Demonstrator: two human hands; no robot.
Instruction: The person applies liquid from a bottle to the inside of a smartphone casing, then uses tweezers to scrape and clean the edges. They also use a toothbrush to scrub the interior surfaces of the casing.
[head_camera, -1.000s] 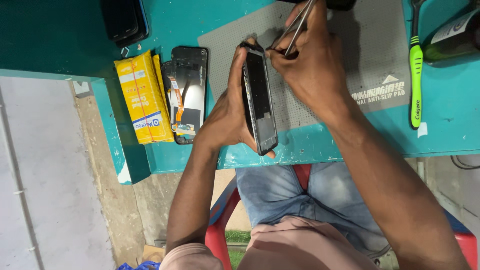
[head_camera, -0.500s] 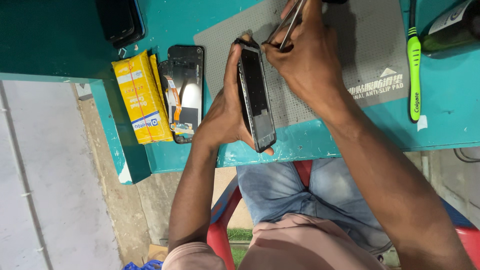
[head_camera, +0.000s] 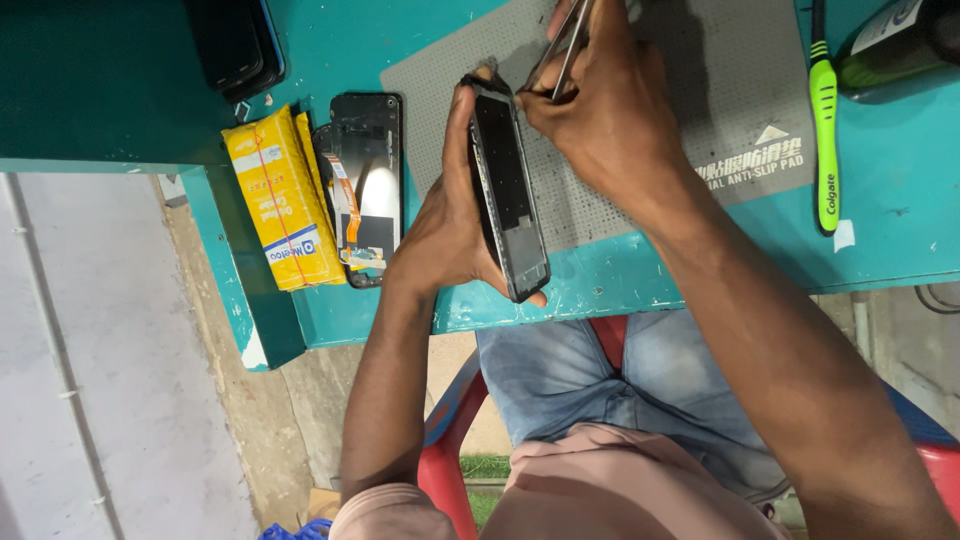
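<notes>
My left hand (head_camera: 447, 225) grips a black phone frame (head_camera: 510, 195), holding it on edge over the grey anti-slip mat (head_camera: 690, 90). My right hand (head_camera: 600, 120) pinches metal tweezers (head_camera: 570, 45), their tips touching the upper end of the phone frame. Both hands work over the near edge of the teal table (head_camera: 620, 285).
A second opened phone (head_camera: 365, 185) lies flat left of my hands, beside a yellow packet (head_camera: 275, 205). A dark phone (head_camera: 235, 40) sits at the table's far left. A green toothbrush (head_camera: 825, 120) and a dark bottle (head_camera: 900, 40) lie at right. A red chair (head_camera: 445, 440) is below.
The view has shifted slightly; my right hand and the tweezers moved a little up and left along the phone's top end. My left hand keeps its grip.
</notes>
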